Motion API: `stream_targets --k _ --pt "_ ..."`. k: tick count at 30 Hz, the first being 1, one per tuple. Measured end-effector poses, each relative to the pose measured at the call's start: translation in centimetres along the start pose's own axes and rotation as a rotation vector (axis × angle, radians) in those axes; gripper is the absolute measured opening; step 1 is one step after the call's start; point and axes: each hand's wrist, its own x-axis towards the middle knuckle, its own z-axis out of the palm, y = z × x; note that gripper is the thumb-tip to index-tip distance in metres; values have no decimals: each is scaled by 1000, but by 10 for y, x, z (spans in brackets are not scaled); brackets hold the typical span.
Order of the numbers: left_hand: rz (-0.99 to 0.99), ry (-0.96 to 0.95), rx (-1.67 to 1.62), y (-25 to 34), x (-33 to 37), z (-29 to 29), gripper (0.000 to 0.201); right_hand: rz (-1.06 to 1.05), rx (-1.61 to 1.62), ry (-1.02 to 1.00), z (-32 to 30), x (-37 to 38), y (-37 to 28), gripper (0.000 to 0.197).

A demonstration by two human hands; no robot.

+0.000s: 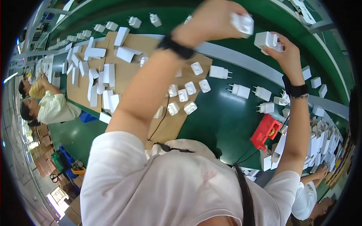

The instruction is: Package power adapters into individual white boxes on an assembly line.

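Observation:
My left hand (218,20) is raised over the far side of the bench, slightly blurred, its fingers closed on a white charger (243,25). Right of it, my right hand (290,56) grips another white plug-in charger (265,39) between thumb and fingers; a second white piece shows beneath it, partly hidden by the fingers. Both wrists wear black bands. Below my hands, several white chargers with two prongs lie on the green bench, one of them a large charger (219,72). More small white chargers (190,88) stand on a brown cardboard sheet (167,128).
Flat white cartons (95,52) cover the cardboard at the left. A row of chargers (134,22) stands along the far green belt. A red tape dispenser (265,132) sits right of centre, beside a pile of white boxes (320,141). Co-workers sit at far left and lower right.

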Motion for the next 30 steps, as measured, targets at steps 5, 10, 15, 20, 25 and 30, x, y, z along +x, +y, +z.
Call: stream_targets --k 5,10,15,20,25,30 --pt "-393 56 296 13 -127 -137 43 -218 102 -131 53 -1 -58 46" --pt "-703 86 248 -58 -249 -154 46 -223 52 -308 139 8 -83 45" --pt "-696 77 309 -115 -289 -135 46 -166 -97 -408 180 11 -87 45" --pt "-760 80 189 -149 -286 -117 47 -75 -86 -484 196 11 -88 49" --pt "-729 -51 -36 -154 -287 -132 50 -29 25 -371 164 14 -103 54" --pt "-617 -137 177 -125 -281 -165 69 235 -26 3 131 48 -32 54"
